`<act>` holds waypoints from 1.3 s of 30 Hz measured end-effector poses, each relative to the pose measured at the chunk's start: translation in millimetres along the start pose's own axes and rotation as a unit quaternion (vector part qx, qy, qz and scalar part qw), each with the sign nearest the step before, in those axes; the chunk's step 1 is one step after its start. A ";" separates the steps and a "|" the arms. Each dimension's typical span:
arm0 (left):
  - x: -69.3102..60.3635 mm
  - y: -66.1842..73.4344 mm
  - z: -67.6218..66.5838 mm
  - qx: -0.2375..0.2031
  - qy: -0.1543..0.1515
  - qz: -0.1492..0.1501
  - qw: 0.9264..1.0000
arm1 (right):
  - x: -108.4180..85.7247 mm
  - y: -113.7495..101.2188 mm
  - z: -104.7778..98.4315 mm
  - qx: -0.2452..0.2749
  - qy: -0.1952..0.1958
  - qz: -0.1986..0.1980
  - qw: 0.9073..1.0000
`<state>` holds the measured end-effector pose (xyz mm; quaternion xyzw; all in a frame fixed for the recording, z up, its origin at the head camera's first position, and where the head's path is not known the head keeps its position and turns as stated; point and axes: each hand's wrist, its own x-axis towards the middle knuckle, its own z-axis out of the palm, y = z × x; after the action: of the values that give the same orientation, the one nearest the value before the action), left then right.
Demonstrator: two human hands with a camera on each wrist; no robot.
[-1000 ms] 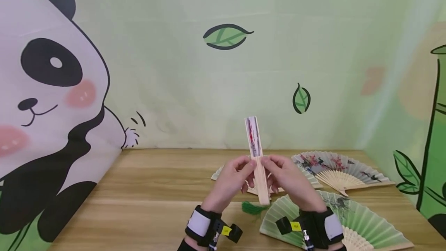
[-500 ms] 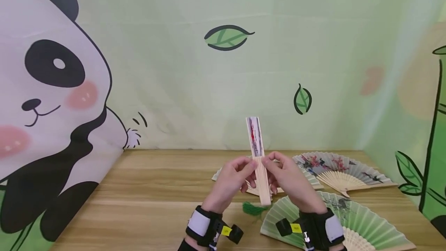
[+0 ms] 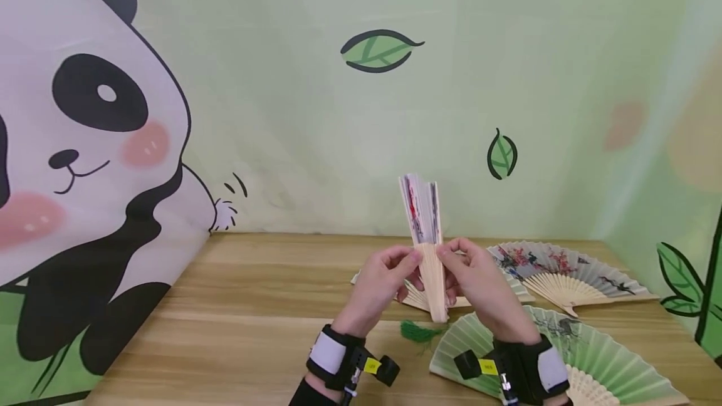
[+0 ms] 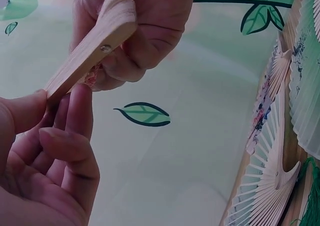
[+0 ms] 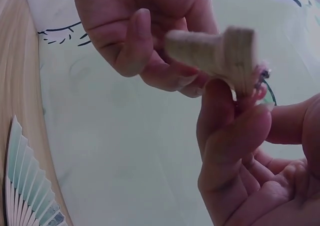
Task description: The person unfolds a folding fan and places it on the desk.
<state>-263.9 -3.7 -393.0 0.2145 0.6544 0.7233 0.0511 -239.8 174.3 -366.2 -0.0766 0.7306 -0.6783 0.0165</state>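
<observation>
A folding fan (image 3: 431,268) with pale wooden ribs and a white leaf printed in red and dark tones stands upright between both hands, its top spread slightly. My left hand (image 3: 386,277) pinches its left edge between thumb and fingers. On the opposite edge, my right hand (image 3: 476,281) pinches it likewise. In the left wrist view the fan's wooden guard (image 4: 92,51) and its rivet show close up, the left thumb pressing the guard. The right wrist view shows the blurred rib end (image 5: 215,53) held by the fingers of both hands.
Spread fans lie on the wooden table (image 3: 242,306): a green one (image 3: 609,343) in front, a grey flowered one (image 3: 564,265) behind, and another (image 3: 414,296) partly hidden by the hands. A green tassel (image 3: 417,331) lies left of the green fan.
The fan in both hands was folded flat; now its upper end has parted into a narrow spread. The hands have moved slightly apart, and the head view has shifted a little.
</observation>
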 end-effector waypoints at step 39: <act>4.4 3.5 -14.3 -0.115 0.040 -0.004 0.993 | 0.1 -3.4 -2.8 0.176 0.058 0.000 0.983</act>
<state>-272.6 -15.8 -389.3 0.1752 0.5691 0.8017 0.0522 -240.0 176.8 -362.6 -0.0330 0.5992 -0.7998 -0.0124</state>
